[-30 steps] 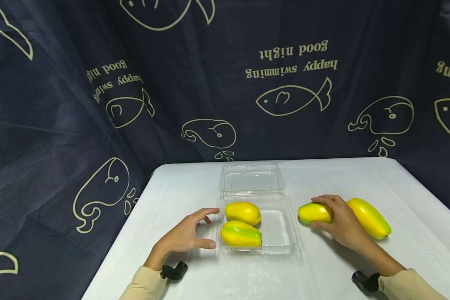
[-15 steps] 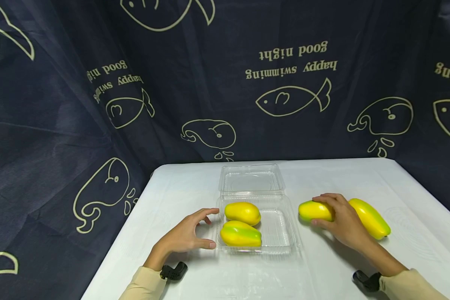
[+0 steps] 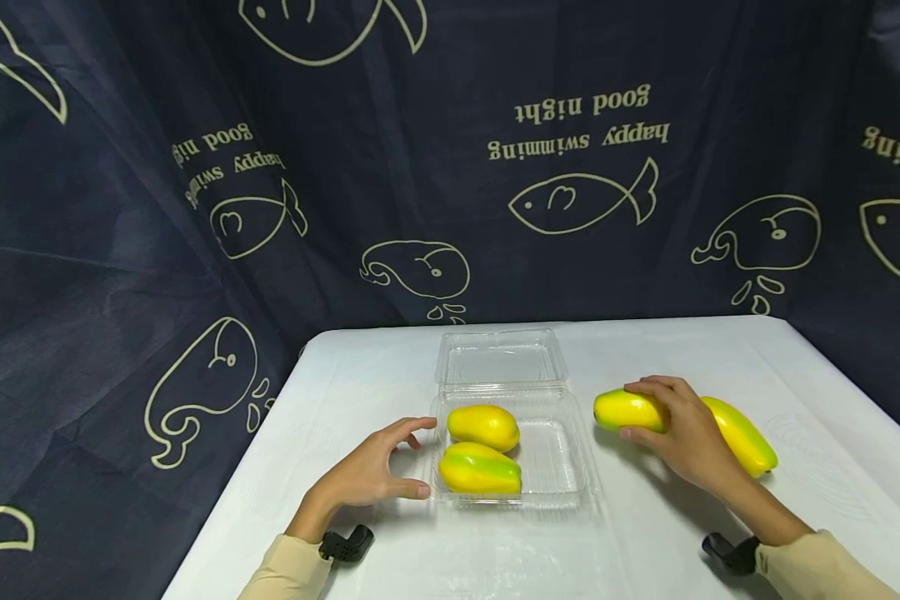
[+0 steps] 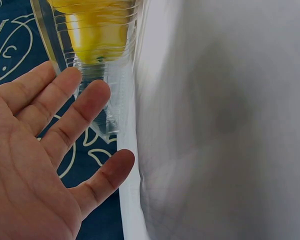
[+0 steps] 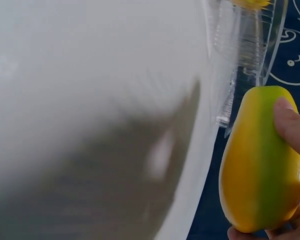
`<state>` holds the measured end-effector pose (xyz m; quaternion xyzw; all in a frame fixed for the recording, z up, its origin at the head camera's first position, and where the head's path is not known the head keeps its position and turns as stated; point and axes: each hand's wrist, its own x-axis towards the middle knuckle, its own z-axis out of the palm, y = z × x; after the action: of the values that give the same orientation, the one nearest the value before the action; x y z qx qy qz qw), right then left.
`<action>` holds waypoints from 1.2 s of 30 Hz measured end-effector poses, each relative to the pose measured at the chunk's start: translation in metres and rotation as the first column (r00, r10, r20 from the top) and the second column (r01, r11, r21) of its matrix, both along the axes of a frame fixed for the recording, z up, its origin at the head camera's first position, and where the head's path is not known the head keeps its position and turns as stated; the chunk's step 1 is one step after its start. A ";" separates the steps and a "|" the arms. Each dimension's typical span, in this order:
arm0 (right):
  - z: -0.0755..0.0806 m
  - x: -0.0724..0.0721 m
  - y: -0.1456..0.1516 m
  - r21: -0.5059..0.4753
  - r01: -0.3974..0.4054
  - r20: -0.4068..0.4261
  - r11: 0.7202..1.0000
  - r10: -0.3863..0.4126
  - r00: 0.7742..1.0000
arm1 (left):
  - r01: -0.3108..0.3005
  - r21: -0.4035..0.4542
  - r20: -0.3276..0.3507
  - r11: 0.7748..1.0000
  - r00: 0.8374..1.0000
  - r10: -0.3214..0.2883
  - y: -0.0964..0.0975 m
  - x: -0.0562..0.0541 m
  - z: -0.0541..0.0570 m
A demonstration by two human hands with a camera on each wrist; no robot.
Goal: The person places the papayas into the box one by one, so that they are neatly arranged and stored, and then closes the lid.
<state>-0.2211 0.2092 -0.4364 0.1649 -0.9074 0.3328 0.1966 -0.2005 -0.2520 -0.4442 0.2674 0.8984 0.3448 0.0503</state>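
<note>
fruit [image 3: 621,411], yellow and green, is pinched between thumb and fingers of the right hand [image 3: 686,433], seemingly just above the white table [image 3: 705,354], right of the clear container [image 3: 553,457]. a second fruit [image 3: 744,437] lies behind that hand. a third fruit [image 3: 483,427] and fourth fruit [image 3: 480,469] sit inside, at left; the lid [image 3: 504,362] lies folded back. the left hand [image 3: 367,468], fingers spread, is just beside the container's left wall.

Fruit [image 5: 260,165]: smooth skin, glossy, bright highlights. Container [image 3: 549,454]: thin clear plastic, shiny, ribbed walls. Counter [image 3: 367,375]: white covering, mostly smooth, faint sheen. Backdrop [image 3: 420,150]: dark cloth, matt, creased. Sleeves [image 3: 292,568]: matt cloth, lightly wrinkled. Wrist devices [image 3: 348,544]: black, apparently plastic.
</note>
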 end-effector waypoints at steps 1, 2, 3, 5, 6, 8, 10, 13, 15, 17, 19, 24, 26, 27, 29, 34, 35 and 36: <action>0.001 0.000 -0.001 -0.002 0.003 -0.006 1.000 -0.003 1.000 | 0.001 0.001 -0.002 1.000 1.000 -0.001 0.000 0.000 0.000; 0.002 -0.001 -0.001 -0.003 0.006 -0.015 1.000 -0.006 1.000 | 0.001 0.002 -0.002 1.000 1.000 -0.001 0.000 0.000 0.000; 0.004 -0.001 -0.002 -0.007 0.004 -0.028 1.000 -0.004 1.000 | 0.001 0.003 -0.002 1.000 1.000 -0.001 0.000 0.000 0.000; 0.006 -0.002 -0.004 -0.015 0.003 -0.054 1.000 -0.003 0.999 | -0.002 0.003 -0.002 1.000 1.000 0.002 0.000 0.000 0.000; 0.007 -0.002 -0.005 -0.022 -0.002 -0.072 1.000 0.001 0.997 | -0.003 0.003 -0.003 1.000 1.000 0.003 0.000 0.000 0.000; 0.009 -0.003 -0.008 -0.038 -0.011 -0.105 0.999 0.007 0.994 | -0.006 0.001 -0.003 1.000 1.000 0.006 0.000 0.000 0.000; 0.011 -0.005 -0.011 -0.054 -0.018 -0.130 0.998 0.011 0.991 | -0.005 0.003 -0.002 1.000 1.000 0.005 0.000 0.000 0.000; 0.013 -0.007 -0.016 -0.073 -0.022 -0.148 0.997 0.011 0.989 | -0.005 0.004 0.001 1.000 1.000 0.005 0.000 0.001 0.000; 0.015 -0.009 -0.019 -0.079 -0.022 -0.152 0.997 0.010 0.988 | -0.005 0.006 0.001 1.000 1.000 0.005 0.000 0.001 0.001; 0.017 -0.010 -0.022 -0.086 -0.022 -0.151 0.996 0.009 0.989 | -0.007 0.005 0.001 1.000 1.000 0.007 0.000 0.001 0.001; 0.018 -0.011 -0.025 -0.096 -0.024 -0.141 0.995 0.011 0.990 | -0.009 0.003 0.000 1.000 1.000 0.009 0.001 0.001 0.001; 0.019 -0.012 -0.035 -0.115 -0.030 -0.105 0.993 0.017 0.994 | -0.002 0.006 0.001 1.000 1.000 0.002 0.002 0.001 0.003; 0.019 -0.013 -0.039 -0.117 -0.033 -0.096 0.993 0.022 0.995 | 0.001 0.006 0.003 1.000 1.000 -0.001 0.002 0.000 0.003; 0.019 -0.013 -0.042 -0.119 -0.036 -0.092 0.992 0.025 0.995 | 0.001 0.004 0.002 1.000 1.000 -0.001 0.002 0.000 0.003; 0.019 -0.013 -0.047 -0.123 -0.045 -0.084 0.991 0.034 0.996 | -0.003 -0.002 0.000 1.000 1.000 0.003 0.002 0.001 0.002; 0.020 -0.012 -0.060 -0.137 -0.057 -0.060 0.989 0.049 0.997 | -0.011 -0.006 -0.003 1.000 1.000 0.011 0.001 0.002 0.002; 0.020 -0.012 -0.062 -0.142 -0.058 -0.054 0.988 0.051 0.997 | -0.010 -0.005 -0.002 1.000 1.000 0.010 0.001 0.002 0.002; 0.021 -0.012 -0.065 -0.145 -0.061 -0.047 0.988 0.055 0.997 | -0.010 -0.004 -0.002 1.000 1.000 0.010 0.001 0.002 0.002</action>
<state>-0.2328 0.1440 -0.4158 0.1836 -0.8710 0.4004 0.2177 -0.1988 -0.2510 -0.4423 0.2634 0.9004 0.3428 0.0482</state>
